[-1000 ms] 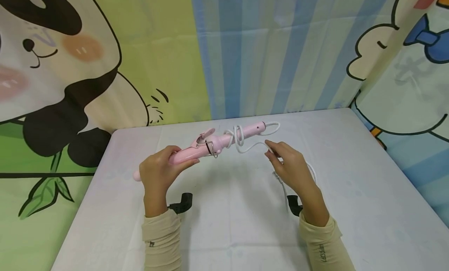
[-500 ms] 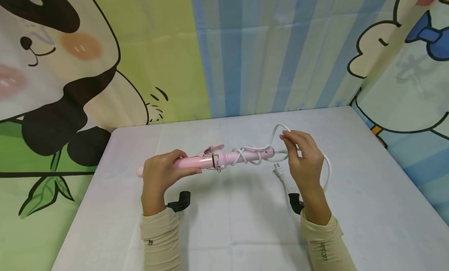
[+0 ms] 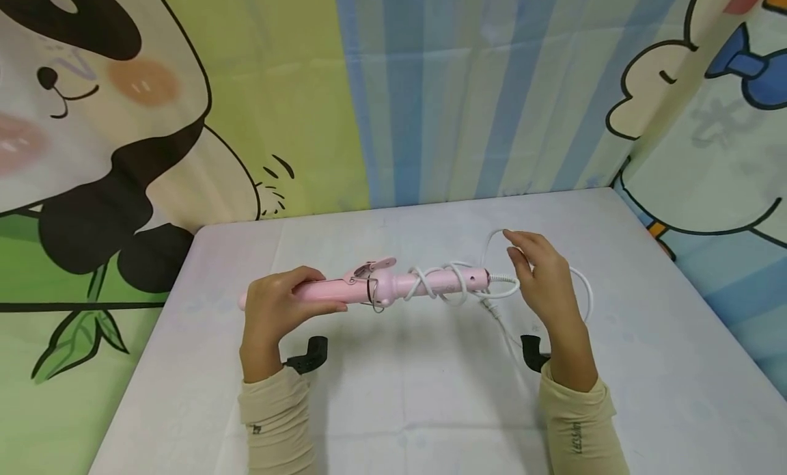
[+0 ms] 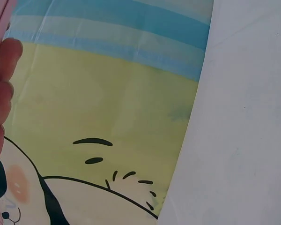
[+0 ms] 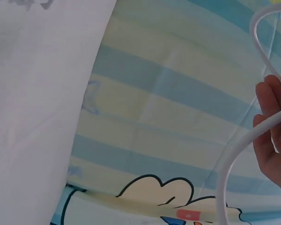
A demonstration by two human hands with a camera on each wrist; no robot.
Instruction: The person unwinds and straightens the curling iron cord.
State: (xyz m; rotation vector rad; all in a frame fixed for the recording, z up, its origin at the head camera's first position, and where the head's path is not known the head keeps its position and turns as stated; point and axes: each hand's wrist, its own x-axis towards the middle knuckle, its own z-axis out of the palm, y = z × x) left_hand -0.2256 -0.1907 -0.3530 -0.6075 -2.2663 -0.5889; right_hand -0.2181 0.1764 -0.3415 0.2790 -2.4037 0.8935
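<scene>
A pink curling iron [image 3: 445,281] lies nearly level above the table, its handle pointing right and its clamp on the upper side. My left hand [image 3: 277,307] grips it round the barrel. White cord [image 5: 236,144] winds loosely round the handle, with a further loop leaving the handle's end. My right hand [image 3: 544,277], to the right of the handle, pinches the cord between thumb and fingers. In the left wrist view only fingertips [image 4: 7,58] and a pink edge show at the left border. Behind the handle's end, the plug [image 3: 490,307] is partly hidden.
The table [image 3: 393,420] has a white cover. Printed cloth [image 3: 443,92] hangs behind it and along the right side. Black camera mounts [image 3: 309,355] stick out at both wrists. Slack cord trails on the table near the right wrist.
The curling iron has tilted from slanting up rightward to nearly level and shifted slightly right. My right hand has moved right and pulled the cord up over the handle, making the wraps look more spread.
</scene>
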